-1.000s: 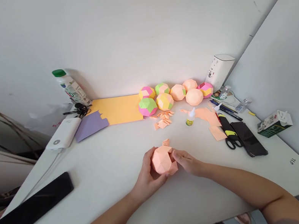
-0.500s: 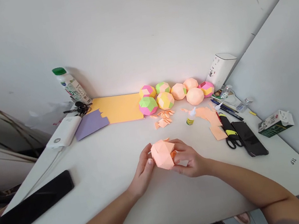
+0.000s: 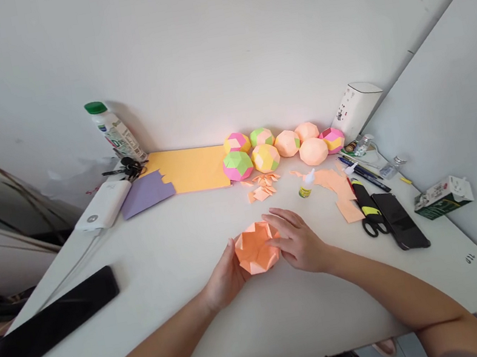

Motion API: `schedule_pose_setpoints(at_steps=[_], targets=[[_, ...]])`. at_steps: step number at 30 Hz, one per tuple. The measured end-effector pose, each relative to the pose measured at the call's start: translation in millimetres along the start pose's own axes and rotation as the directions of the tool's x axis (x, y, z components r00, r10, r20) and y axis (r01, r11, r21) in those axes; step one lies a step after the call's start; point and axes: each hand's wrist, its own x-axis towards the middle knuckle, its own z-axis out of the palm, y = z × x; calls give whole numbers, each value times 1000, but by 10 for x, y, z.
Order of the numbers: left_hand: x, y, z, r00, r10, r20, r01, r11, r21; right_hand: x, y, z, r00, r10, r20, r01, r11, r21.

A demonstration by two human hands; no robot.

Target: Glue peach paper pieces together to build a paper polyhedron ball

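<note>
Cradle the peach paper bowl (image 3: 257, 250) lightly at the desk (image 3: 166, 265)'s near side, cupped in the left hand (image 3: 224, 276) (fingertips hidden); support its right side with the right hand (image 3: 303, 247), fingers loosely spread.

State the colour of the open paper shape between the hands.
The open paper shape is light peach-orange; the head view shows it.

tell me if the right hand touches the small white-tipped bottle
Apart: the head view shows white tabletop between the right hand and the small white-tipped bottle.
</note>
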Motion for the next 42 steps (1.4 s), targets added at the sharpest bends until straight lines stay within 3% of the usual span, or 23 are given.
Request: schedule_pose_setpoints(at_steps=[5, 9, 13, 15, 18, 21, 25, 27, 30, 37, 42], targets=[[6, 24, 57, 999, 49, -11, -48, 998, 46, -40, 34, 13, 985, 169, -10, -162, 959, 234], [23, 34, 93, 995, 96, 25, -98, 991, 93, -40, 12, -20, 960, 271, 64, -266, 823, 502], [18, 41, 125, 984, 144, 103, -159, 975, 158, -14, -36, -55, 915, 350, 199, -396, 689, 608], [9, 32, 109, 981, 156, 117, -178, 964, 199, 1, -46, -67, 865, 421, 273, -489, 585, 647], [2, -3, 42, 989, 142, 49, -149, 958, 245, 21, -31, -82, 812, 459, 362, -549, 387, 740], [1, -28, -5, 991, 131, -18, -122, 958, 259, 36, -11, -82, 811, 417, 410, -523, 204, 828], [-2, -10, 29, 992, 110, 54, -121, 956, 266, 29, -31, -53, 787, 369, 495, -540, 25, 841], [-4, -3, 50, 991, 115, 71, -129, 959, 251, 21, -60, -42, 768, 354, 533, -571, 3, 821], [-2, -15, 44, 992, 111, 56, -121, 966, 230, 19, -103, -48, 783, 302, 544, -577, 26, 817], [11, -33, -7, 993, 103, -63, -88, 975, 205, 15, -107, -86, 772, 382, 507, -600, 176, 781], [9, -38, -18, 984, 94, -152, -61, 976, 209, 35, -102, -69, 744, 439, 504, -581, 52, 812]])
